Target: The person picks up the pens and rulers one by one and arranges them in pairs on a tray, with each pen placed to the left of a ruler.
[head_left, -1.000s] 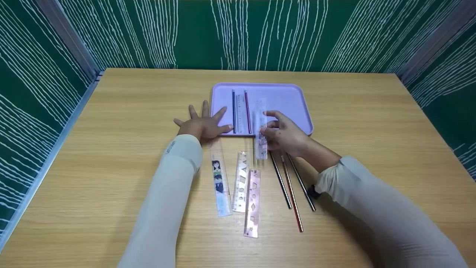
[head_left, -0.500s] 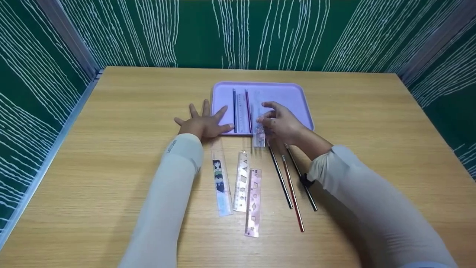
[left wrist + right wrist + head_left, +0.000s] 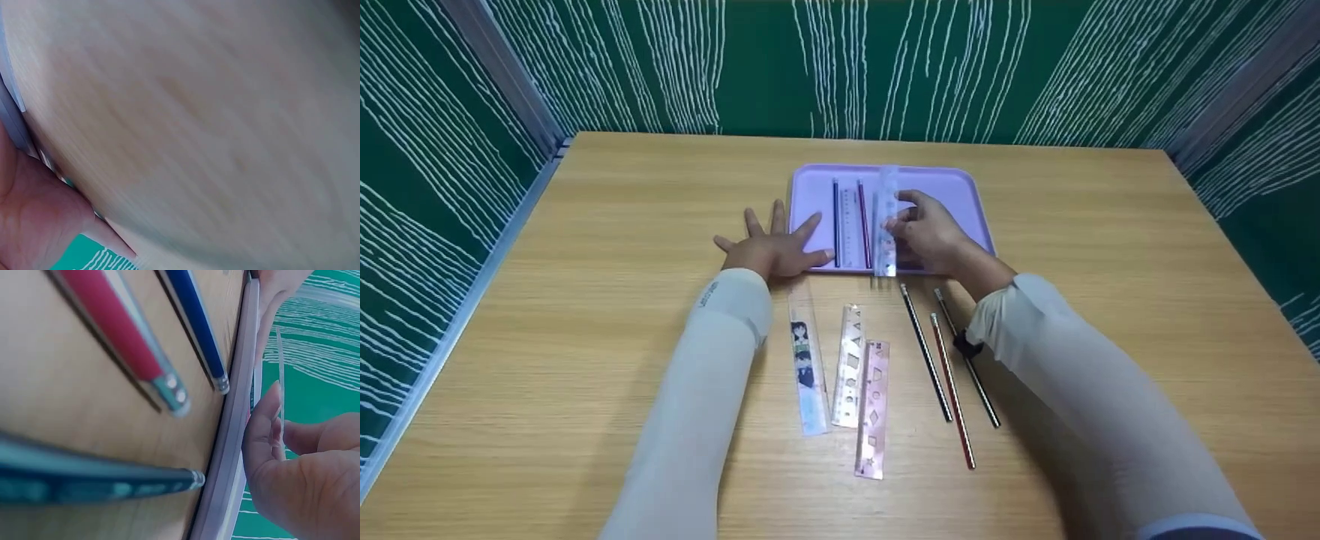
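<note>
Lilac rectangular tray (image 3: 952, 196): upper centre; inside, slim dark pencil (image 3: 835, 223), clear plastic ruler (image 3: 850, 229), slim red pencil (image 3: 864, 223).
Right hand (image 3: 934, 234): pinching patterned translucent ruler (image 3: 888, 196) over tray, upper centre.
Left hand (image 3: 772, 252): fingers spread, tray's lower left corner.

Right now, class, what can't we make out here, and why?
Head: markings on the clear plastic ruler lying in the purple rectangular tray; too small.
Head: middle of the rightmost dark pencil; hidden by the black wristband.
Left wrist: most of the bare left hand; cut off by the left edge.
Right wrist: far end of the red-striped pencil; top edge cuts it off.
</note>
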`<state>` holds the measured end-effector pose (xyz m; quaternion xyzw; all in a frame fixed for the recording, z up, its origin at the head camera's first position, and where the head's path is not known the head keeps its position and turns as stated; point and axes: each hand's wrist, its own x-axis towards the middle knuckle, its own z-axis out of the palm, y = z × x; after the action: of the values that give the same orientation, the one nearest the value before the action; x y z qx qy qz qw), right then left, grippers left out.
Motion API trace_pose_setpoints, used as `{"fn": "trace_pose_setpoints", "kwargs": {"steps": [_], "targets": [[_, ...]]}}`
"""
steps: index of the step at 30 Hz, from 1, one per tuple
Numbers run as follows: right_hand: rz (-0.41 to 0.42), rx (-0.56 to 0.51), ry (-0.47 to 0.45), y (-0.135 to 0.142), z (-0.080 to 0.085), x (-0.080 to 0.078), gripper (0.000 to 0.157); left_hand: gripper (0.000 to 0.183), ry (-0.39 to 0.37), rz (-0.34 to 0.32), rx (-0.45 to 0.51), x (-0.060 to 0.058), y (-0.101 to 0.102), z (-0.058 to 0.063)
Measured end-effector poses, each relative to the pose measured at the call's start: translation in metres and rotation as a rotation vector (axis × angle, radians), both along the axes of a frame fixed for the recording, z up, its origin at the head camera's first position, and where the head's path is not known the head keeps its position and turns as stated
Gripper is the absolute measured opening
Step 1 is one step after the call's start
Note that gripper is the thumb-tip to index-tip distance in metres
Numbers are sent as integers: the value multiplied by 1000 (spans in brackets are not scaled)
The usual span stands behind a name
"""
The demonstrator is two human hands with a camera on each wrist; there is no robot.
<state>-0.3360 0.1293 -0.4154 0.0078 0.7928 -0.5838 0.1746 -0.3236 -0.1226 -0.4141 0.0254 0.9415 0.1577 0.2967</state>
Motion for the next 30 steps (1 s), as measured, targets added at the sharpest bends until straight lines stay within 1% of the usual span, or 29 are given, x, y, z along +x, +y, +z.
{"fn": "trace_pose_setpoints", "kwargs": {"steps": [3, 8, 12, 18, 22, 27, 29, 30], "targets": [[-20, 28, 8, -2, 0, -6, 63, 83, -8, 3, 2, 0, -1, 0], [-46, 123, 51, -8, -4, -13, 62, 83, -3, 8, 1, 0, -3, -2], [-59, 158, 86, -13, -7, -16, 62, 83, 3, 5, -2, 0, -2, -2], [-52, 227, 87, -14, -7, -17, 64, 82, 6, -4, -10, 0, 0, 1], [-45, 301, 85, -14, -4, -18, 63, 82, 9, -12, -5, -2, -1, 1], [-41, 458, 165, -17, -5, -15, 59, 82, 6, -4, 1, -2, 0, 0], [-42, 509, 178, -18, -7, -15, 58, 82, 2, 1, 0, -2, 0, -1], [-41, 521, 167, -18, -8, -14, 58, 82, 1, 4, 0, -2, 0, -2]]}}
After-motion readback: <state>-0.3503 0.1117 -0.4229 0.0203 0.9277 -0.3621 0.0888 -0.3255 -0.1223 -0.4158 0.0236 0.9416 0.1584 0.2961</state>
